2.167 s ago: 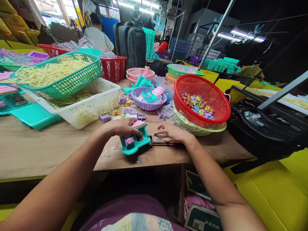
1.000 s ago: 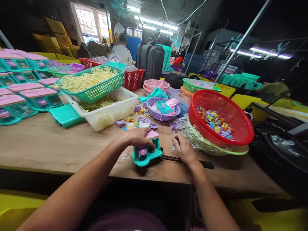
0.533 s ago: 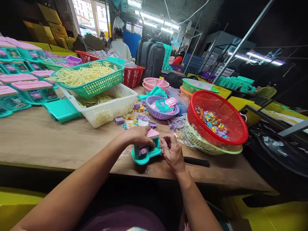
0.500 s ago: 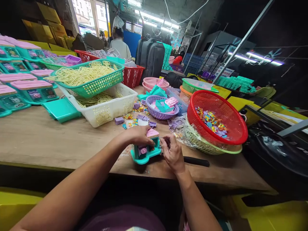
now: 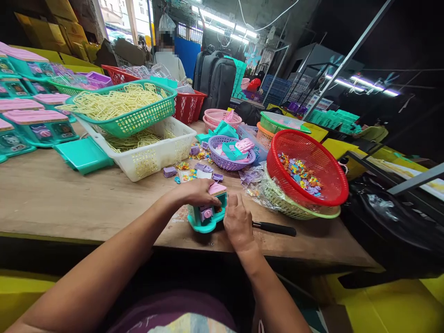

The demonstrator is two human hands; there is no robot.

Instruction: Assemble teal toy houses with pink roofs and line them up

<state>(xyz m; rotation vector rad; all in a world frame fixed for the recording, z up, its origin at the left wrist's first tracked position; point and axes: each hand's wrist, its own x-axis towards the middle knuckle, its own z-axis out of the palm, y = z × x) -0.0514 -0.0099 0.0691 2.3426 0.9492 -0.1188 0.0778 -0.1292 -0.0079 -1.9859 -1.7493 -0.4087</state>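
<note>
A teal toy house [image 5: 201, 225] with a pink roof and a purple piece on its front stands on the table before me. My left hand [image 5: 200, 192] is closed over its top, thumb at the roof and fingers reaching into the open front. Close against the toy's right side is my right hand [image 5: 239, 221], its fingers curled together; whatever they hold is hidden. A tool with a black handle [image 5: 275, 228] lies to the right, its other end behind my right hand. Small purple parts [image 5: 169, 172] and colourful bits lie beyond the toy.
A teal basket of pale yellow loops [image 5: 132, 127] rests on a white crate [image 5: 156, 159]. Right of centre are a purple basket [image 5: 231, 163] and a tilted red basket [image 5: 326, 169] of small parts. Finished-looking toy houses [image 5: 41, 125] line the left. A person [image 5: 169, 62] sits beyond.
My right hand has turned, with its back now more towards me and its fingers pressed closer to the toy's side. My left hand keeps its hold. The view has shifted slightly.
</note>
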